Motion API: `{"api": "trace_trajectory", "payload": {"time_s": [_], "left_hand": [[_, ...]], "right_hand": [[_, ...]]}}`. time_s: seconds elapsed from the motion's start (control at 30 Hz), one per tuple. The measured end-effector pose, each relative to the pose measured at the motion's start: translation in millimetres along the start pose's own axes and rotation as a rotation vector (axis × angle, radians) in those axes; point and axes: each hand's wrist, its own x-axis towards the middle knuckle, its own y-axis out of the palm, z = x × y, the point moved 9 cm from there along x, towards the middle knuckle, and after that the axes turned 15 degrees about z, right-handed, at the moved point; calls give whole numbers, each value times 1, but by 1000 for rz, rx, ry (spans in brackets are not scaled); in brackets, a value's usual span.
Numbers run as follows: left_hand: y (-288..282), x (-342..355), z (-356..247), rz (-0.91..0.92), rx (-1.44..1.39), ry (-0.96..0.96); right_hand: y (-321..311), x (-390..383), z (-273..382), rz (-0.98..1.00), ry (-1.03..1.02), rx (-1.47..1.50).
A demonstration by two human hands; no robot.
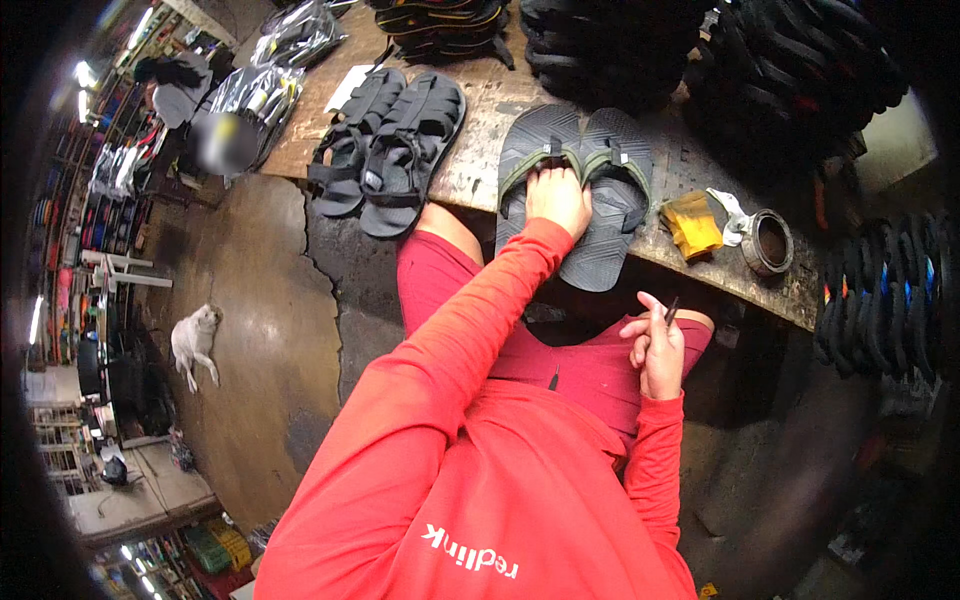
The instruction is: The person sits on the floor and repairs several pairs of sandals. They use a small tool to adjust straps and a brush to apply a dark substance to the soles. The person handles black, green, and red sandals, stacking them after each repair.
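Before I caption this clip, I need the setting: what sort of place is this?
Probably a sandal workshop: dark-gray, green-strapped flip-flops and black strappy sandals lie partly on a worn brown wooden workbench.

Headcount: 2 hands, 4 loose sandals/slippers on the bench, 3 big piles, 1 animal.
Hands: 1 left hand (560, 205), 1 right hand (657, 352). Green-strapped slippers (607, 235): 2, i.e. 1 pair. Black strappy sandals (410, 150): 2, also 1 pair. Dark thin tool (672, 311): 1. Tape roll (770, 268): 1. Yellow crumpled piece (692, 226): 1. White crumpled wrapper (733, 218): 1. Workbench (465, 170): 1. Dark piles (612, 50) along its far side: 3; layers overlap, pieces not countable. Dark footwear row (885, 295) at far right: 1 row, several pieces, exact number unreadable. Pale animal (196, 340) on floor: 1.
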Motion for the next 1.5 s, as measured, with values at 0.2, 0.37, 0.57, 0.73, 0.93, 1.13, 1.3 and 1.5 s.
{"api": "trace_trajectory", "payload": {"time_s": [0.2, 0.37, 0.57, 0.73, 0.93, 1.13, 1.3, 1.5], "left_hand": [[-41, -49, 38, -3, -182, 194], [-150, -116, 53, -19, -168, 684], [-236, -135, 69, 59, 456, 656], [-300, -106, 65, -139, 283, 640], [-356, -10, 56, -452, -177, 534], [-450, 201, -35, -648, 237, 361], [-493, 321, -75, -692, 1, 192], [-438, 379, -129, -348, 209, 363]], "right_hand": [[-24, -39, -15, -80, 43, 62], [-38, -53, -26, -89, 36, 169], [-19, -46, -27, -83, 217, 314], [75, -29, 116, 257, -325, -959], [182, -47, 244, 625, -634, -1296], [254, -64, 324, 673, -722, -1261], [228, -50, 349, 489, -748, -1400], [119, 11, 265, 438, -307, -1401]]}}
